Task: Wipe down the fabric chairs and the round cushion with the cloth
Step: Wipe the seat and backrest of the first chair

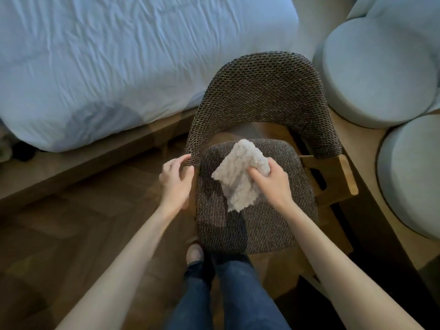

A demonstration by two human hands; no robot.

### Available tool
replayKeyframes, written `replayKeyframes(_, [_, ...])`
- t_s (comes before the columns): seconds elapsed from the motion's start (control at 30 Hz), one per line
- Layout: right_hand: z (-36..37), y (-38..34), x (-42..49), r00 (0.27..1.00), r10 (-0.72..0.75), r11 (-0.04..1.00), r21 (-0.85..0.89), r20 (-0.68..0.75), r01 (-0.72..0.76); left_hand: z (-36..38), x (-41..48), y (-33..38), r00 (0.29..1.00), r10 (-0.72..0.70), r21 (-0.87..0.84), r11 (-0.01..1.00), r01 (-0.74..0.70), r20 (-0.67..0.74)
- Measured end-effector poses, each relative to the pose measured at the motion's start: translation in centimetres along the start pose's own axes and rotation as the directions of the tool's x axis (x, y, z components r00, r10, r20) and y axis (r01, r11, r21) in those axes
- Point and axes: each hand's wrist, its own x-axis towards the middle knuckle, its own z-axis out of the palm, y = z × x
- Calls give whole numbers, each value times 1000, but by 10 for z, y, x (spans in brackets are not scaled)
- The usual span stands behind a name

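Your left hand (pixel 175 181) grips the dark woven-fabric chair (pixel 259 91) by its backrest end to steady it, while your right hand (pixel 270 181) clutches the fluffy white cloth (pixel 238 173) against the seat for wiping.

Brown woven-tweed chair (pixel 257 225), fluffy white cloth (pixel 239 173), pale blue bedding (pixel 119 63), pale blue round cushions (pixel 378 72), dark jeans (pixel 228 294)

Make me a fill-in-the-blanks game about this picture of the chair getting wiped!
The right hand holds a fluffy white ____.
It lies on the woven ____ of the chair.
The left hand grips one end of the curved ____.
Left of the chair stands a ____ with a pale blue cover.
Missing words: cloth; seat; backrest; bed.
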Motion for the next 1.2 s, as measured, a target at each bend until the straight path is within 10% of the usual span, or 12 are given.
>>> replayKeyframes(0.23, [55, -19, 100, 989, -7, 999, 44, -149, 14, 9, 39, -51, 984, -117, 38, 993, 113, 137])
replayKeyframes(0.43, [132, -9, 128, 994, -27, 969, 246, 102, 1, 36, 61, -71, 973, -106, -200, 969, 148, 204])
replayKeyframes(0.8, [189, 30, 111, 999, 29, 914, 404, 21, -36, 61, 56, -98, 994, -106, -383, 917, 112, 38])
replayKeyframes(1.2, [183, 52, 77, 959, 119, 777, 577, 257, -251, 65, 57, -111, 997, -77, -417, 906, 68, -5])
